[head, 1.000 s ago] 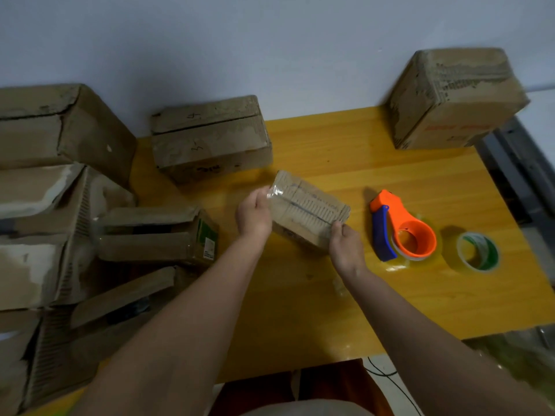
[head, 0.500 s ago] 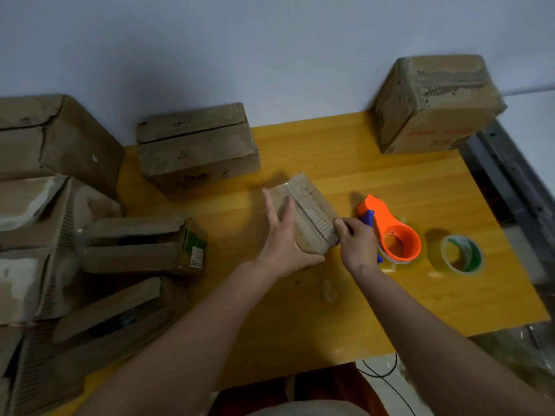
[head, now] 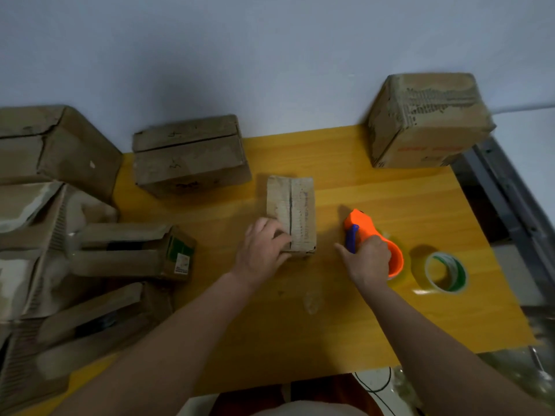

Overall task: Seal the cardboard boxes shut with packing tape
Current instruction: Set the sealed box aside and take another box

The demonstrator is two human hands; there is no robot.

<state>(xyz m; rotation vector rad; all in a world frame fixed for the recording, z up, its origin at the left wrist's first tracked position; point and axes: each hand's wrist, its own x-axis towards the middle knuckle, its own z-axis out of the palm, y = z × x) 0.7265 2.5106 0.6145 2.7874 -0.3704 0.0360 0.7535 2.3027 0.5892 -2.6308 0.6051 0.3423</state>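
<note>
A small cardboard box (head: 295, 205) lies flat in the middle of the yellow table (head: 300, 325), its flaps closed along a centre seam. My left hand (head: 262, 253) rests on the box's near left corner, its fingers bent over the top. To the right, my right hand (head: 368, 259) grips the orange and blue tape dispenser (head: 360, 225), which sits on the table with a roll of clear tape in it. A separate roll of tape with a green core (head: 446, 271) lies flat further right.
A closed box (head: 189, 157) sits at the back left of the table and another (head: 426, 118) at the back right by the wall. Several open and worn boxes (head: 60, 235) are piled at the left edge. A dark metal frame (head: 510, 205) runs along the right side.
The small box was turned and laid flat, its seam now pointing away from me. My right hand left the box and closed on the tape dispenser. My left hand shifted to the box's near corner.
</note>
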